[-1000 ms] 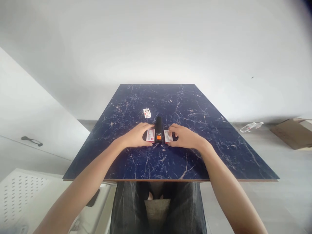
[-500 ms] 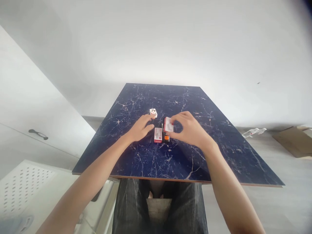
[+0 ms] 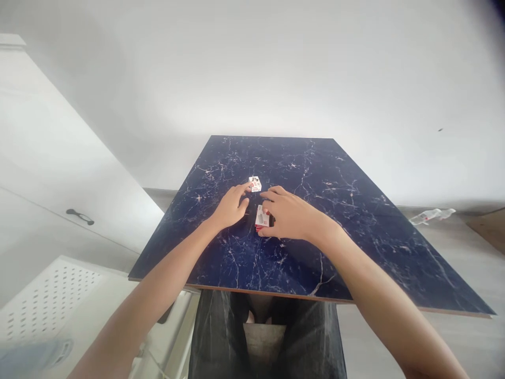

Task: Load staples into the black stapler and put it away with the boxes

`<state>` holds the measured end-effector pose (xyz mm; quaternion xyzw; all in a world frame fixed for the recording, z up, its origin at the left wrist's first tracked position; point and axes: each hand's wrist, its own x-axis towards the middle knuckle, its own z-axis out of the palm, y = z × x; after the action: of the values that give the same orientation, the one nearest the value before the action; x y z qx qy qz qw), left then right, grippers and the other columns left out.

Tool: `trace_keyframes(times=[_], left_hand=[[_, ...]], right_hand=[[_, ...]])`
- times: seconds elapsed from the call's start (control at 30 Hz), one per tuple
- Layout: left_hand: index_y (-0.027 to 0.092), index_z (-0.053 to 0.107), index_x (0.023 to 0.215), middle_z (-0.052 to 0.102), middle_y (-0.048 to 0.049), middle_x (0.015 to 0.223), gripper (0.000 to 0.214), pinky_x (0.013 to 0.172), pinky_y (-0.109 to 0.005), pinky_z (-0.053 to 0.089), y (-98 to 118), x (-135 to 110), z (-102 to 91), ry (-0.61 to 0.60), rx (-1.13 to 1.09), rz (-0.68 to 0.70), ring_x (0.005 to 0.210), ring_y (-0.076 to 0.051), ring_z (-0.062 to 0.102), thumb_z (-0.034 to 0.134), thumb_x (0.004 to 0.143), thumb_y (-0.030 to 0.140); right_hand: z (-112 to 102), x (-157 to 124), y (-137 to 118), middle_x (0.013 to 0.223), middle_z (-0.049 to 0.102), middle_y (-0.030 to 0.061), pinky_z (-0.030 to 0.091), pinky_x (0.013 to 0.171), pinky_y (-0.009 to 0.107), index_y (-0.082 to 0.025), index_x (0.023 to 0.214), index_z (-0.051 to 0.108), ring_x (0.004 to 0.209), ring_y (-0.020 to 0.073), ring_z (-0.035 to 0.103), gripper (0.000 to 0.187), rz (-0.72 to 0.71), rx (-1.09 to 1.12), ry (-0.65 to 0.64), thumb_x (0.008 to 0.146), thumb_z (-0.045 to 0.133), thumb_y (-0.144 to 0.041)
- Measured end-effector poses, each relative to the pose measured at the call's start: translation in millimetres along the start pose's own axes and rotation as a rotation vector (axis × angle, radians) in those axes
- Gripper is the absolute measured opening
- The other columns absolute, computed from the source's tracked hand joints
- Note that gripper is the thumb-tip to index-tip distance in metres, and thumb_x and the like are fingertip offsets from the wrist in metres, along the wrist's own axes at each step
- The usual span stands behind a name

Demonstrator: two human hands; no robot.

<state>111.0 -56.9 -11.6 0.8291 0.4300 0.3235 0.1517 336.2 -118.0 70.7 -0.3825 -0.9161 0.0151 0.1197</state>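
On the blue marbled table, two small red-and-white boxes [image 3: 261, 217] appear stacked, one over the other. My right hand [image 3: 290, 213] curls around the upper box, thumb on its near side and fingers toward the far side. Part of a dark object shows beneath this hand, mostly covered. My left hand [image 3: 231, 206] is open, palm down, with its index fingertip at a small white box [image 3: 255, 184] farther back; whether it presses on that box I cannot tell.
The dark blue table [image 3: 311, 263] has a wooden-coloured front edge. Clear plastic bottles [image 3: 430, 216] lie on the floor at the right, near a brown cardboard piece [image 3: 489, 227]. A white cabinet [image 3: 79, 173] with a dark handle stands at the left.
My right hand has brought its box left and down onto the other red-and-white box. My left hand stays by the white box. The view has shifted slightly.
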Motion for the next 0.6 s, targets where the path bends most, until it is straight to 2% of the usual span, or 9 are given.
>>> trace_keyframes(times=[0.07, 0.1, 0.17, 0.23, 0.3, 0.4, 0.5, 0.6], left_hand=[[0.025, 0.037, 0.154, 0.057, -0.0095, 0.144, 0.056, 0.104, -0.042, 0.050, -7, 2, 2.4, -0.006, -0.007, -0.038, 0.119, -0.023, 0.060, 0.045, 0.098, 0.022], [0.024, 0.037, 0.154, 0.054, -0.0105, 0.148, 0.058, 0.107, -0.043, 0.048, -11, 6, 3.7, -0.011, 0.007, -0.066, 0.124, -0.024, 0.058, 0.047, 0.097, 0.023], [0.021, 0.043, 0.152, 0.048, -0.0131, 0.154, 0.059, 0.115, -0.047, 0.041, -20, 17, 6.7, -0.036, 0.066, -0.115, 0.137, -0.029, 0.049, 0.053, 0.094, 0.026], [0.018, 0.048, 0.149, 0.043, -0.0145, 0.158, 0.060, 0.122, -0.050, 0.030, -27, 33, 10.3, -0.076, 0.122, -0.118, 0.147, -0.031, 0.039, 0.058, 0.090, 0.025], [0.019, 0.052, 0.147, 0.042, -0.0140, 0.159, 0.061, 0.124, -0.050, 0.026, -30, 50, 14.1, -0.105, 0.144, -0.068, 0.150, -0.032, 0.035, 0.059, 0.087, 0.023], [0.019, 0.062, 0.137, 0.053, -0.0128, 0.151, 0.051, 0.121, -0.049, 0.032, -29, 67, 16.2, -0.117, 0.115, 0.022, 0.141, -0.030, 0.047, 0.060, 0.086, 0.024], [0.022, 0.069, 0.126, 0.063, -0.0094, 0.140, 0.040, 0.114, -0.046, 0.043, -23, 63, 10.4, -0.192, 0.021, 0.083, 0.129, -0.027, 0.059, 0.061, 0.087, 0.028], [0.024, 0.065, 0.131, 0.061, -0.0074, 0.143, 0.046, 0.113, -0.047, 0.045, -16, 48, 1.8, -0.298, -0.089, 0.105, 0.131, -0.027, 0.058, 0.060, 0.086, 0.024]], right_hand=[[-2, -9, 8, 0.132, 0.063, 0.0144, 0.052, 0.095, 0.050, -0.020, 0.099, 0.070, 0.123, 0.0370, 0.056, 0.033, 0.043, 0.140, 0.129, 0.088, 0.066, -0.051], [-1, -14, 14, 0.133, 0.062, 0.0130, 0.054, 0.093, 0.047, -0.021, 0.103, 0.069, 0.119, 0.0335, 0.059, 0.030, 0.094, 0.219, 0.214, 0.092, 0.062, -0.049], [5, -24, 28, 0.126, 0.065, 0.0118, 0.056, 0.086, 0.041, -0.022, 0.106, 0.066, 0.105, 0.0273, 0.065, 0.027, 0.238, 0.351, 0.371, 0.097, 0.055, -0.045], [14, -29, 42, 0.115, 0.068, 0.0104, 0.056, 0.079, 0.038, -0.022, 0.105, 0.064, 0.093, 0.0237, 0.068, 0.025, 0.364, 0.439, 0.446, 0.098, 0.053, -0.044], [23, -31, 52, 0.109, 0.069, 0.0089, 0.055, 0.076, 0.036, -0.022, 0.104, 0.064, 0.088, 0.0224, 0.068, 0.026, 0.428, 0.498, 0.444, 0.097, 0.054, -0.044], [32, -28, 57, 0.108, 0.071, 0.0087, 0.056, 0.076, 0.035, -0.022, 0.107, 0.064, 0.088, 0.0219, 0.068, 0.029, 0.461, 0.580, 0.406, 0.096, 0.053, -0.046], [38, -24, 56, 0.116, 0.069, 0.0096, 0.057, 0.074, 0.034, -0.021, 0.112, 0.061, 0.088, 0.0208, 0.069, 0.033, 0.504, 0.646, 0.363, 0.095, 0.054, -0.049], [41, -23, 53, 0.127, 0.064, 0.0108, 0.060, 0.067, 0.032, -0.022, 0.121, 0.053, 0.081, 0.0180, 0.070, 0.041, 0.564, 0.742, 0.341, 0.093, 0.056, -0.052]])
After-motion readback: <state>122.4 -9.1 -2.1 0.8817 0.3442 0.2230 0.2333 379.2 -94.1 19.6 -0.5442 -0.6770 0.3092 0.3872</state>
